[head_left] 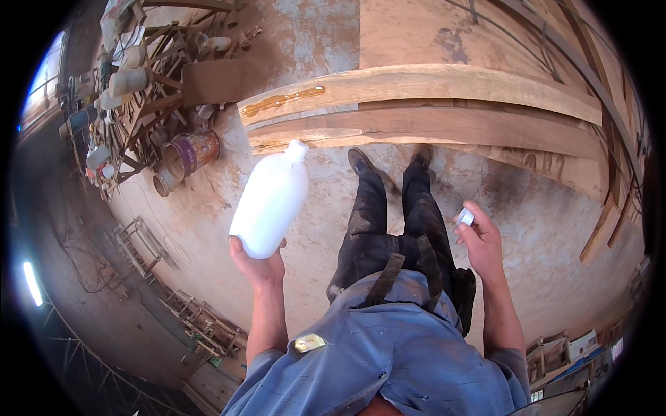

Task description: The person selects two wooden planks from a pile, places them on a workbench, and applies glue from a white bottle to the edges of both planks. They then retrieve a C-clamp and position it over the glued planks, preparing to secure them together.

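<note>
- Left hand: fingers clamped around the base of the white bottle.
- Right hand: fingers and thumb together on a small white cap, right of the bottle.
- Wooden planks: beyond the bottle, the far one bearing an amber streak.
- Patterned bucket: left of the bottle, on the floor.

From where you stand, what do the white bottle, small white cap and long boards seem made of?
White bottle: probably plastic, smooth and opaque with a soft sheen. Small white cap: perhaps plastic too, by its plain whiteness; too small to judge finish. Long boards: wood, mostly dull and bare-looking, with brown grain showing.
</note>
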